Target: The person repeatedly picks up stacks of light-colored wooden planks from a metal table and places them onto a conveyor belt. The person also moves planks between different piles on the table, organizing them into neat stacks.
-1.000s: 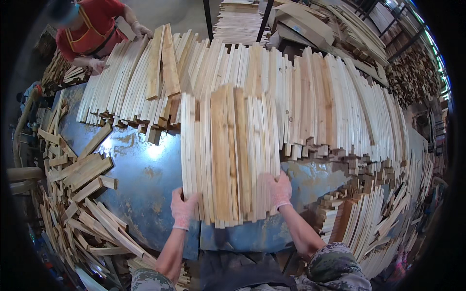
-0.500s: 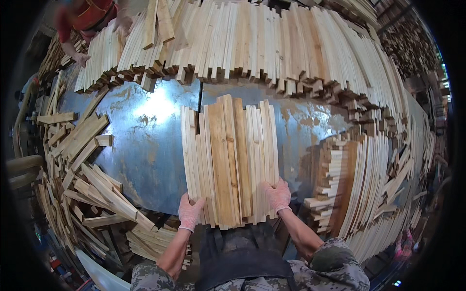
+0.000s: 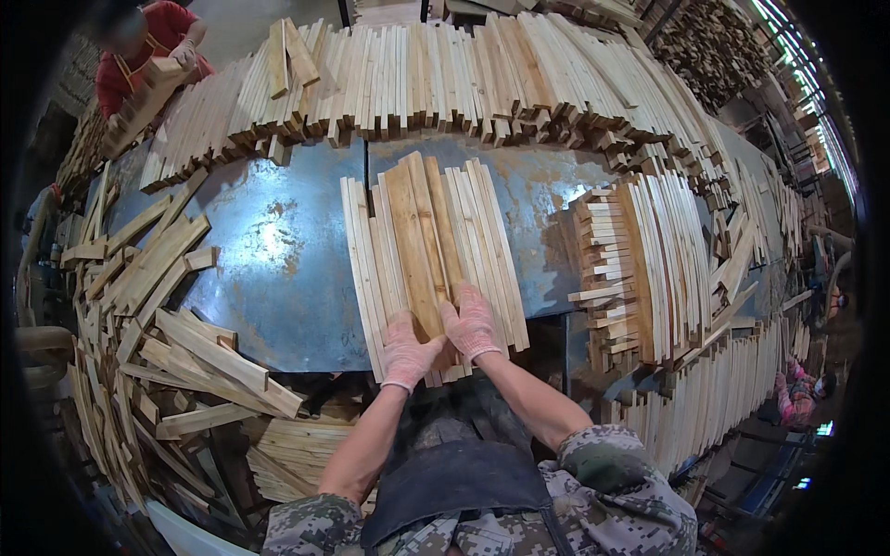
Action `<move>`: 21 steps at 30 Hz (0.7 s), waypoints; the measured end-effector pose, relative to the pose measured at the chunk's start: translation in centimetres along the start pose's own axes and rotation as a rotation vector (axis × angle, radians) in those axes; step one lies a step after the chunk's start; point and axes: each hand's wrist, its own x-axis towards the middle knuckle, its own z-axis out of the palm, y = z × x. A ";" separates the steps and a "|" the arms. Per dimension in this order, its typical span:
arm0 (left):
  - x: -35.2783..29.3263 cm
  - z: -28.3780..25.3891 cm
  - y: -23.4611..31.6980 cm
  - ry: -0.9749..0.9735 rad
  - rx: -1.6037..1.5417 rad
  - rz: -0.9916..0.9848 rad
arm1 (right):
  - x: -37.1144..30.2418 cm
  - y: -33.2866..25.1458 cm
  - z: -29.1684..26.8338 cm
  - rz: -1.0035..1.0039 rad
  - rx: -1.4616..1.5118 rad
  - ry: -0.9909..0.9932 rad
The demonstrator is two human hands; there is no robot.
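Note:
A row of pale wooden strips lies side by side on the blue metal table in front of me, its near end reaching past the table edge. Two broader, darker strips sit in its middle, and the far ends are uneven. Both hands wear pinkish knit gloves. My left hand rests on top of the near part of the row, fingers spread and thumb pointing right. Just beside it, my right hand lies on the strips with its fingers stretched forward. Neither hand is wrapped round a strip.
Along the far side of the blue table runs a long row of strips. A jumbled pile of offcuts lies left, a stacked bundle right. Across the table, a person in red holds strips.
My hands have left the two sides of the row and come together on top of its near middle. The person in red has lifted a bunch of strips.

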 end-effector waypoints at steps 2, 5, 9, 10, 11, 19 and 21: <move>-0.6 0.8 0.9 0.034 0.050 0.001 | 0.4 -1.7 -0.4 0.217 0.339 -0.096; -0.1 1.3 -0.9 0.000 -0.132 0.035 | 0.6 -2.4 0.6 0.110 0.201 0.025; 0.6 2.3 -3.4 -0.003 -0.366 0.010 | 0.7 -5.6 -3.2 0.278 0.202 -0.339; 0.5 2.4 -3.9 -0.003 -0.427 -0.010 | 0.5 -4.5 -1.7 0.263 0.147 -0.271; 0.6 2.8 -4.1 -0.009 -0.497 -0.034 | 0.6 -5.3 -1.9 0.251 0.080 -0.306; -1.2 1.9 -2.5 0.045 -0.373 -0.039 | -1.5 -3.4 -4.7 0.256 0.145 -0.194; -1.2 2.2 -2.9 0.073 -0.405 -0.073 | -3.1 -3.6 -8.0 0.230 0.147 -0.217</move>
